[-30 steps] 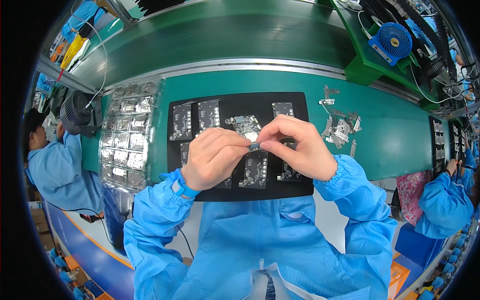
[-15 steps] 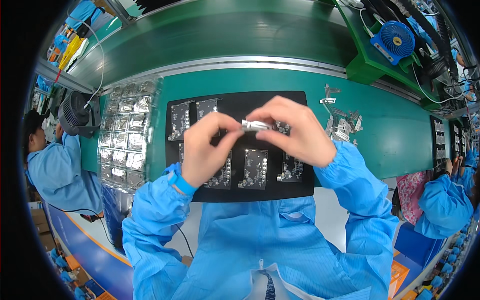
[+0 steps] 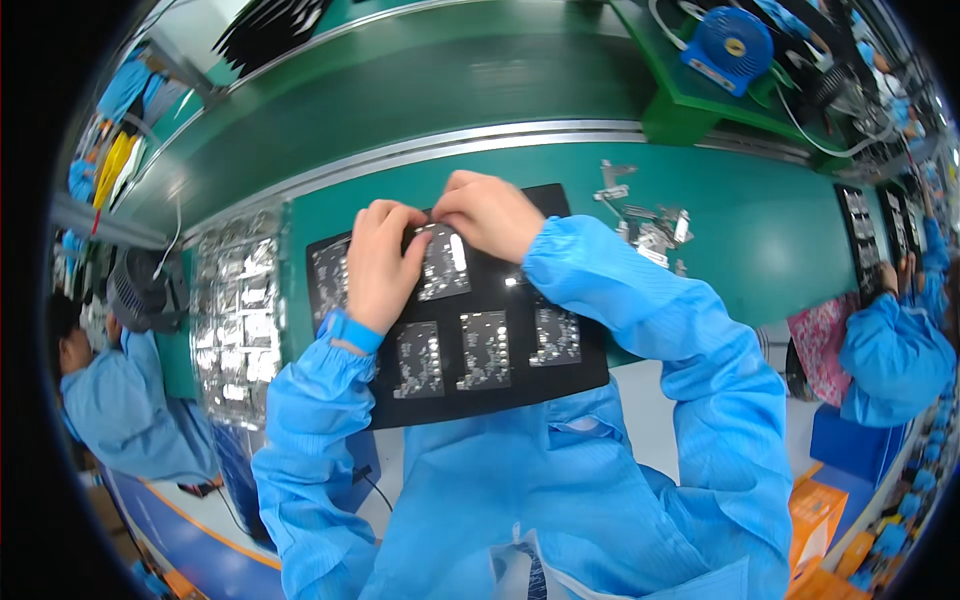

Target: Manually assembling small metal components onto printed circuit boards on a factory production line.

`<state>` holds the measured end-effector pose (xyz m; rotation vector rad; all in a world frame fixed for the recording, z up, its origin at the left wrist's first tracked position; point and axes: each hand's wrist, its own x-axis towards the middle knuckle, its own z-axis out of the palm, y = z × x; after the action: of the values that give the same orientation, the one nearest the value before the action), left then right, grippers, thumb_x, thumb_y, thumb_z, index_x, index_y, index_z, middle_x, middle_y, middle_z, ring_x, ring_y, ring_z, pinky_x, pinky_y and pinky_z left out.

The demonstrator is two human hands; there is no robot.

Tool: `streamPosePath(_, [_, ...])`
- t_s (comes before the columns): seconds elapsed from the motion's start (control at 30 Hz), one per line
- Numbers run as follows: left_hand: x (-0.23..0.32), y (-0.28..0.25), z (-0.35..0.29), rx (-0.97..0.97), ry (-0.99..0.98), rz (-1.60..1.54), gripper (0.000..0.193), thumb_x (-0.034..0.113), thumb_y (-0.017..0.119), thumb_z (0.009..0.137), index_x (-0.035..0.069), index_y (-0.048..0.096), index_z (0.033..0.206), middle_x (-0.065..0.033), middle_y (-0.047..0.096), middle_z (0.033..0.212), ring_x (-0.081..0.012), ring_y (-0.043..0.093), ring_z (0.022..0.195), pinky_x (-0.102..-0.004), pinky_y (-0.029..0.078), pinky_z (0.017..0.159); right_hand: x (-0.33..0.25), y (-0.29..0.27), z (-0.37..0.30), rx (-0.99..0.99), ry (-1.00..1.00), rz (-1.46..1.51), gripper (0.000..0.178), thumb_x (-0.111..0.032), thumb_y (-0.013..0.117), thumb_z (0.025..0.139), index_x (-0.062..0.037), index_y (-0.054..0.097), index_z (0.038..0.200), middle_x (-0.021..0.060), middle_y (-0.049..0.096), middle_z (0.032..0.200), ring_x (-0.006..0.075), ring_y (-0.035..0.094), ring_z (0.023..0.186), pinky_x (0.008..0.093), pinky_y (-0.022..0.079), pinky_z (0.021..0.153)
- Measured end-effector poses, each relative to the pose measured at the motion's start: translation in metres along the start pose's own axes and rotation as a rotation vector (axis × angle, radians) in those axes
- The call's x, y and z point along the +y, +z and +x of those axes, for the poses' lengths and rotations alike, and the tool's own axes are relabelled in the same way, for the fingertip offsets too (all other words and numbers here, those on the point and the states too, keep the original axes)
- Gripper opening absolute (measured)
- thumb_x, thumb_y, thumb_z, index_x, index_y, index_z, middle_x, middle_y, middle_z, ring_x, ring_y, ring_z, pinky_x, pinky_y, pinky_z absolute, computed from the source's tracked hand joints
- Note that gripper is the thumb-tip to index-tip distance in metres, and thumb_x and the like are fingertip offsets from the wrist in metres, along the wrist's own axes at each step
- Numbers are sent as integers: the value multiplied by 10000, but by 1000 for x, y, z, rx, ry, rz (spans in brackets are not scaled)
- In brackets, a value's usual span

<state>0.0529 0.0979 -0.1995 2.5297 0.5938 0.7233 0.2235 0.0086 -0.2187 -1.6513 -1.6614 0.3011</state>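
A black mat (image 3: 545, 385) lies in front of me with several dark printed circuit boards on it. My left hand (image 3: 380, 265) and my right hand (image 3: 490, 215) meet at the far edge of one circuit board (image 3: 446, 268). On both hands the fingers are closed in a pinch at that edge; whatever they grip is hidden behind the fingertips. Along the near side of the mat are more boards, among them a middle board (image 3: 484, 348) and a right board (image 3: 555, 335). Another board (image 3: 330, 275) is partly covered by my left hand.
Loose silvery metal parts (image 3: 655, 238) lie in a pile right of the mat. A clear plastic tray (image 3: 237, 320) of metal pieces stands at the left. A blue fan (image 3: 732, 48) sits on a green shelf (image 3: 672, 105). Other people in blue work on both sides.
Both hands have moved away from me and left, from above the mat down to a board's far edge. The silvery metal part held between them earlier no longer shows. The view has shifted.
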Motion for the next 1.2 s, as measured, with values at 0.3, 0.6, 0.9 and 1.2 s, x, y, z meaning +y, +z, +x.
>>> streamPosePath(0.3, [36, 3, 4, -74, 211, 96, 274, 127, 713, 836, 47, 650, 1090, -140, 562, 1214, -339, 514, 1163, -449, 376, 993, -9, -98, -56, 211, 27, -232, 137, -38, 646, 868, -58, 691, 996, 127, 633, 890, 331, 635, 811, 395, 520, 691])
streamPosePath(0.6, [43, 45, -1, -220, 260, 238, 595, 369, 721, 857, 24, 551, 1310, -211, 376, 1475, -378, 315, 1400, -624, 186, 1123, 4, -158, -201, 219, 644, -377, 87, -73, 674, 834, -46, 704, 911, 125, 643, 830, 310, 645, 758, 399, 506, 660])
streamPosePath(0.9, [58, 31, 10, -143, 150, -98, 395, 144, 773, 799, 39, 596, 1136, -150, 540, 1285, -308, 529, 1182, -472, 380, 1019, 2, -144, -230, 218, 521, -363, 272, 10, 674, 842, -62, 700, 1103, 110, 641, 944, 262, 659, 810, 345, 523, 692])
streamPosePath(1.2, [73, 20, 0, -141, -81, -577, 142, -35, 712, 815, -14, 632, 930, -58, 654, 820, -127, 617, 743, -259, 501, 705, -8, -121, -217, 365, 652, -641, 112, -159, 738, 814, -87, 666, 862, 81, 618, 798, 288, 630, 751, 400, 488, 666])
